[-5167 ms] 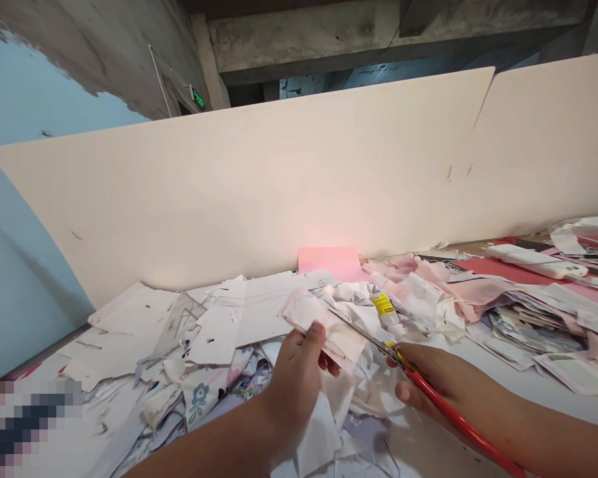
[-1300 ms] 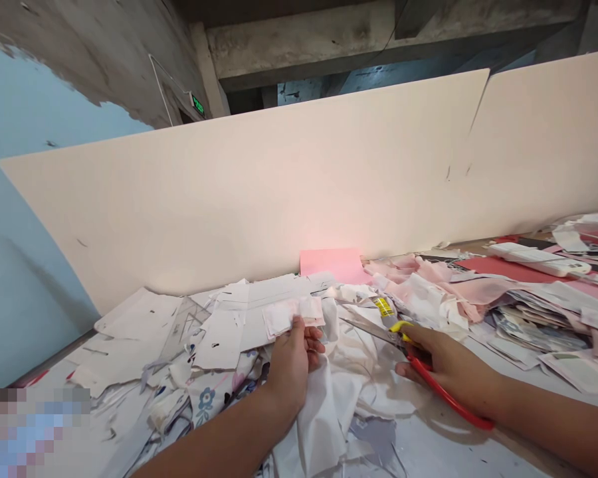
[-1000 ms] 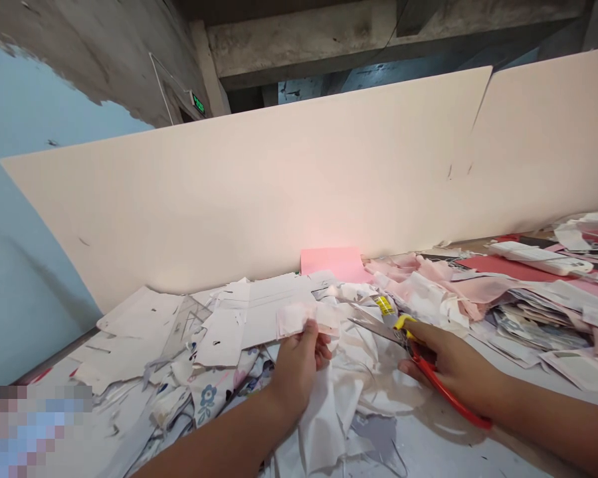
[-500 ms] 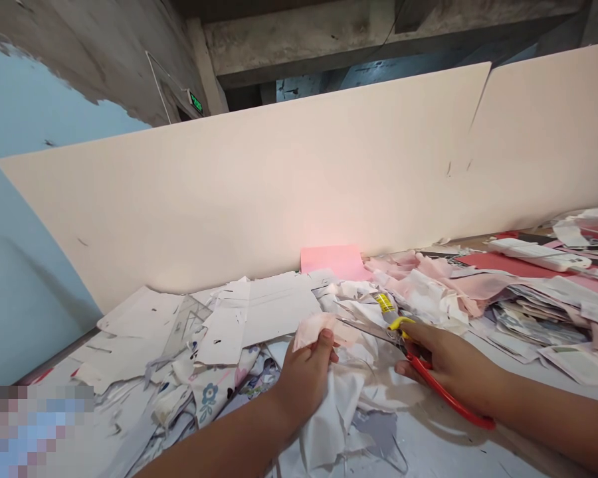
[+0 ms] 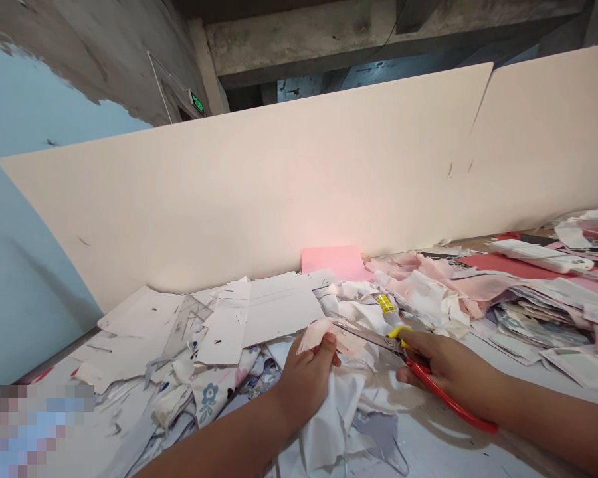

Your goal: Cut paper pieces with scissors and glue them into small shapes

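Between the thumb and fingers of my left hand (image 5: 306, 378) is a pale pink piece of fabric (image 5: 323, 328), its upper part sticking out past the fingertips. My right hand (image 5: 446, 368) grips scissors (image 5: 436, 385) with red handles and a yellow part near the pivot. Their blades point left and lie at the right edge of the pink fabric, slightly apart. White cloth (image 5: 331, 421) hangs and bunches below my left hand. Just behind the blades lies a clear item with a yellow label (image 5: 385, 303).
White card pieces (image 5: 274, 309) and floral fabric scraps (image 5: 209, 395) cover the left side. To the right are pink cloth scraps (image 5: 448, 275), a stack of fabric pieces (image 5: 533, 318) and a white power strip (image 5: 541, 255). A tall cream board (image 5: 259, 192) stands along the back.
The pink fabric and both hands have shifted very slightly; the fabric's upper edge now sits a little lower and further right. The scissors remain beside it, with the blades a bit lower.
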{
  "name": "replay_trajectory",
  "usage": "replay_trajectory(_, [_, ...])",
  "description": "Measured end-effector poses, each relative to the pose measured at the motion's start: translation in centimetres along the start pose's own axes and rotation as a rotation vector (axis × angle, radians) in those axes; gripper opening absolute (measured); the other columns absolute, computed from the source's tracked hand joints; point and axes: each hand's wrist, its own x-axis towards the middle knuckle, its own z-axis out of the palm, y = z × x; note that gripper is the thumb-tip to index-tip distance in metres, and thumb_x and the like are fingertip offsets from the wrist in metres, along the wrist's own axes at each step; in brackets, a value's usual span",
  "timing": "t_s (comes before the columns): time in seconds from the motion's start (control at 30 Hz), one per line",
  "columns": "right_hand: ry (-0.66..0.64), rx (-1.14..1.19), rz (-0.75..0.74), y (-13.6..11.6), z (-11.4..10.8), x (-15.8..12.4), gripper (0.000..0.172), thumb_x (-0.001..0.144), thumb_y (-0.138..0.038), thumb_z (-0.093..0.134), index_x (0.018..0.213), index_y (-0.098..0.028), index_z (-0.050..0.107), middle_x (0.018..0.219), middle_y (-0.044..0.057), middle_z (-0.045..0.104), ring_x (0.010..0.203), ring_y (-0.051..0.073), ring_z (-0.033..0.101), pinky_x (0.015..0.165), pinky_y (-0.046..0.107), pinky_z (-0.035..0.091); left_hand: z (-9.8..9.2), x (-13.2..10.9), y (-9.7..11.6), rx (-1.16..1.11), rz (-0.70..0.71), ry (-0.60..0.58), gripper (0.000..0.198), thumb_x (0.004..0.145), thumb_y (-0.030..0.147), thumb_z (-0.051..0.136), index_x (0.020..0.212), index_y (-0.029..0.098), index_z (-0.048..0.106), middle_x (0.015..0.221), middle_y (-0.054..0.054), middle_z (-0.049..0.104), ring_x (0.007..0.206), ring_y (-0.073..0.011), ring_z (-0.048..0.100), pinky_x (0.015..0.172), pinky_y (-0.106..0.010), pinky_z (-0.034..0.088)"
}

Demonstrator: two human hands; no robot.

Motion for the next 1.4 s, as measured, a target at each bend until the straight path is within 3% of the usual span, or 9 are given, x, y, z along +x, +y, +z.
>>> replay_trajectory(0.33, [-0.006, 0.02, -0.065, 0.1, -0.2, 0.0, 0.029, 0.072, -0.049, 0.047, 0.075, -0.02, 0.049, 0.064, 0.001, 0.054, 0.058, 0.017, 0.048, 0.051, 0.024, 0.033, 0.1, 0.3, -0.6, -0.017, -0.027, -0.028, 0.052, 0.077, 0.058, 0.027, 0.055, 0.019, 0.055, 0.061, 0.0, 0.059, 0.059, -0.0128, 0.05, 0.064, -0.023, 0.038])
replay_trajectory(0.5, [0.017, 0.014, -0.141, 0.3, 0.2, -0.2, 0.023, 0.072, -0.043, 0.047, 0.073, -0.02, 0.044, 0.062, 0.0, 0.051, 0.056, 0.016, 0.044, 0.05, 0.024, 0.032, 0.3, 0.2, -0.8, -0.003, -0.054, -0.021, 0.055, 0.076, 0.06, 0.025, 0.055, 0.018, 0.055, 0.056, 0.0, 0.055, 0.061, -0.0142, 0.05, 0.063, -0.024, 0.037])
replay_trajectory(0.7, [0.065, 0.021, -0.22, 0.9, 0.8, -0.4, 0.028, 0.074, -0.044, 0.044, 0.088, -0.02, 0.036, 0.076, 0.005, 0.051, 0.062, 0.018, 0.046, 0.054, 0.028, 0.035, 0.2, 0.1, -0.6, -0.036, -0.051, -0.013, 0.054, 0.077, 0.058, 0.026, 0.055, 0.018, 0.055, 0.058, -0.001, 0.057, 0.061, -0.0139, 0.05, 0.063, -0.023, 0.037])
replay_trajectory(1.13, [-0.016, -0.028, -0.119, 0.0, -0.2, -0.3, 0.024, 0.074, -0.043, 0.044, 0.068, -0.021, 0.035, 0.063, 0.0, 0.049, 0.055, 0.015, 0.042, 0.049, 0.024, 0.032, -0.1, -0.2, 0.2, 0.023, 0.041, -0.043, 0.049, 0.08, 0.052, 0.027, 0.054, 0.02, 0.054, 0.06, 0.001, 0.06, 0.065, -0.0134, 0.054, 0.066, -0.02, 0.039])
replay_trajectory(1.4, [-0.038, 0.058, -0.084, -0.1, -0.6, -0.3, 0.024, 0.075, -0.043, 0.045, 0.07, -0.02, 0.044, 0.062, 0.001, 0.054, 0.055, 0.016, 0.046, 0.048, 0.025, 0.032, -0.1, -0.3, 0.5, 0.024, 0.06, -0.056, 0.047, 0.079, 0.05, 0.03, 0.052, 0.022, 0.057, 0.059, 0.002, 0.061, 0.064, -0.0135, 0.054, 0.065, -0.019, 0.04])
